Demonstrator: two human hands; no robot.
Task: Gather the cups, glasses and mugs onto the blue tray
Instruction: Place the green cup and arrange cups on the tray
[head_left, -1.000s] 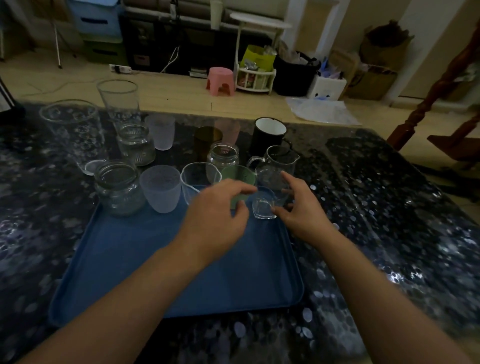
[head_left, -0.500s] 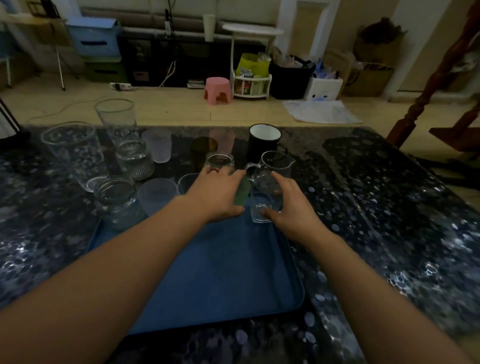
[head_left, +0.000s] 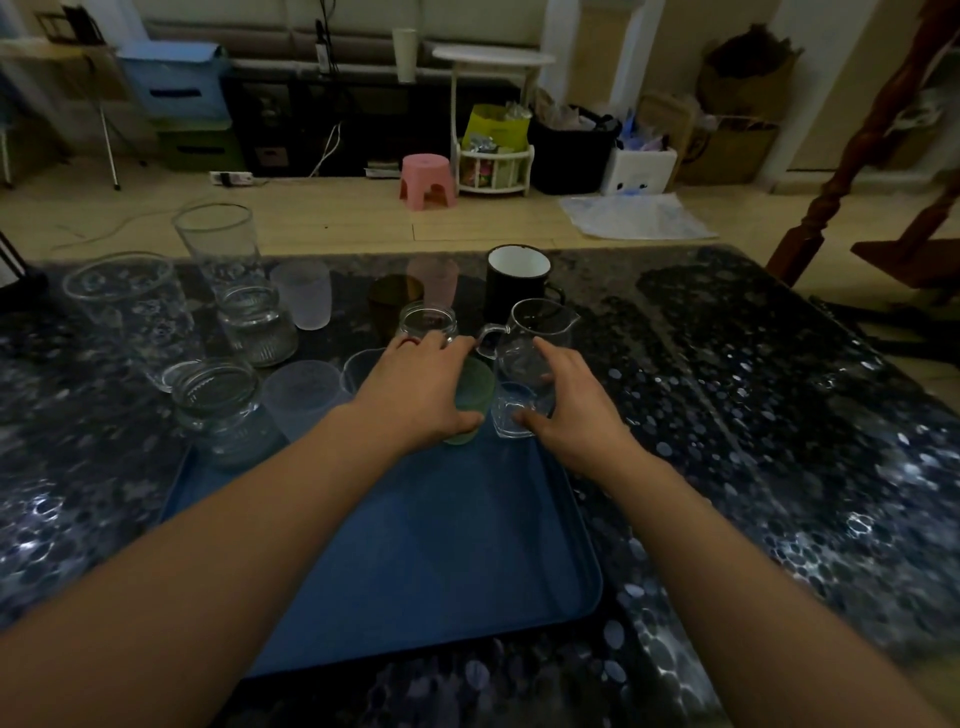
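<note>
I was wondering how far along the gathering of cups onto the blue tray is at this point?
Partly done. A ribbed glass jar and a frosted plastic cup stand at the far end of the blue tray. In hand: the left hand grips a green frosted cup; the right hand holds a small clear glass. Still off the tray: the black enamel mug, clear glass pitcher and tall clear tumbler.

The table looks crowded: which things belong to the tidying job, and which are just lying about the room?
Part of the job:
blue tray
green cup, under the left hand
small clear glass, at the right hand
glass pitcher
black mug
tall glass

Just lying about:
pink stool
white side table
plastic sheet
</note>
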